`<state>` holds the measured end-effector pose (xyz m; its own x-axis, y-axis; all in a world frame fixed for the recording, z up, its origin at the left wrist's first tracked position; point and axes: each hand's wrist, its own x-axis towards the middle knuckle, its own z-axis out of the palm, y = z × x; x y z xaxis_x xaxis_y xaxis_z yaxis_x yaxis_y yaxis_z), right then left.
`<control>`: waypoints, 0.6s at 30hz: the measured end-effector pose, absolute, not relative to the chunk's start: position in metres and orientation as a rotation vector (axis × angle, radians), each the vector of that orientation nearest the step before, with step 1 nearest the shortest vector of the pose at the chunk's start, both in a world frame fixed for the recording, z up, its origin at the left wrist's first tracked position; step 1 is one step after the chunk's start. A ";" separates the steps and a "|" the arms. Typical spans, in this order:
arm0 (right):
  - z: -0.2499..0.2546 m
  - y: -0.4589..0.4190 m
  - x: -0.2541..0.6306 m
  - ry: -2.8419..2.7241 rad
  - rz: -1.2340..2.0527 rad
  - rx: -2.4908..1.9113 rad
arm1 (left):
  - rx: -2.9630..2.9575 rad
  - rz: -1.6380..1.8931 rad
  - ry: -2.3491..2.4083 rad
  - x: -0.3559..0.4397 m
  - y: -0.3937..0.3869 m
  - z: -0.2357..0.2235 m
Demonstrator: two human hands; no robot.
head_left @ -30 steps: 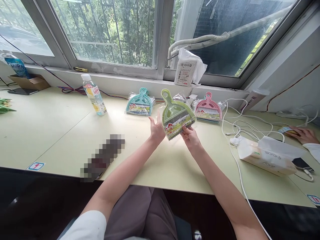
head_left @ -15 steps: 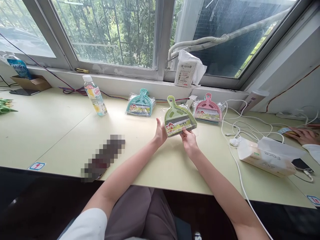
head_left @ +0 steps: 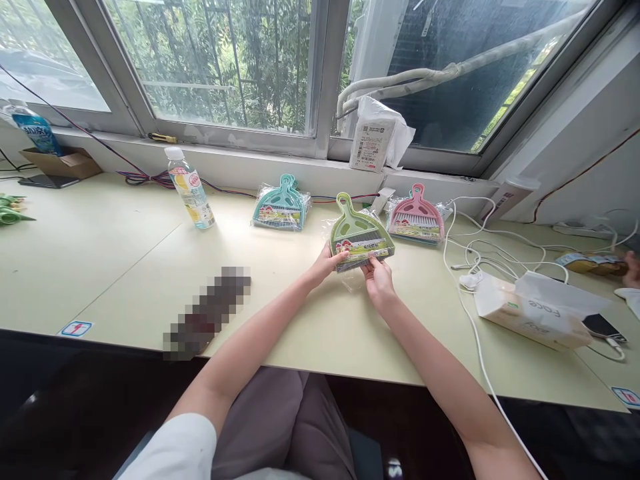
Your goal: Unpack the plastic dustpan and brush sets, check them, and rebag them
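Observation:
A green dustpan and brush set (head_left: 361, 230) in clear plastic wrap is held up over the table, its handle pointing away from me. My left hand (head_left: 325, 265) grips its lower left corner, with the thumb across the printed label. At the lower edge my right hand (head_left: 379, 283) pinches the set, thumb in front and fingers underneath. Behind it to the left lies a wrapped turquoise dustpan set (head_left: 281, 205). On the other side is a wrapped pink dustpan set (head_left: 417, 217).
A drink bottle (head_left: 190, 190) stands on the left of the table (head_left: 125, 267). A blurred-out dark object (head_left: 207, 313) lies at the front edge. White cables (head_left: 493, 257) and a tissue pack (head_left: 537, 310) are on the right. Another person's hand (head_left: 633, 270) shows at the far right.
My left thumb has come down from sticking up onto the front of the green set. The other person's hand at the far right has drawn back from a yellowish packet.

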<state>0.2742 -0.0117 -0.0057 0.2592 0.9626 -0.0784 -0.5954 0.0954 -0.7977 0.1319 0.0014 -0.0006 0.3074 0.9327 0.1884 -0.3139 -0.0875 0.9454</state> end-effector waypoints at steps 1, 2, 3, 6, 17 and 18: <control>-0.005 -0.012 0.274 -0.534 1.249 -0.839 | 1.227 1.179 0.679 0.132 0.002 -0.001; -0.005 -0.012 0.273 -0.527 1.257 -0.843 | 1.225 1.180 0.686 0.132 0.002 -0.002; -0.004 -0.013 0.273 -0.522 1.266 -0.850 | 1.221 1.181 0.697 0.132 0.003 -0.003; 0.001 -0.012 0.274 -0.520 1.302 -0.904 | 1.180 1.168 0.756 0.131 0.004 -0.005; 0.013 0.004 0.318 -1.280 1.069 -1.180 | 0.854 1.279 0.775 0.097 0.019 0.004; 0.012 0.005 0.322 -1.375 0.889 -1.190 | 0.832 1.279 0.776 0.094 0.021 0.003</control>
<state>0.3224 0.0045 0.0118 0.0591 0.9692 0.2389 0.1794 0.2251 -0.9577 0.0941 0.0209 0.0032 0.1292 0.9910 -0.0344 -0.4885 0.0938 0.8675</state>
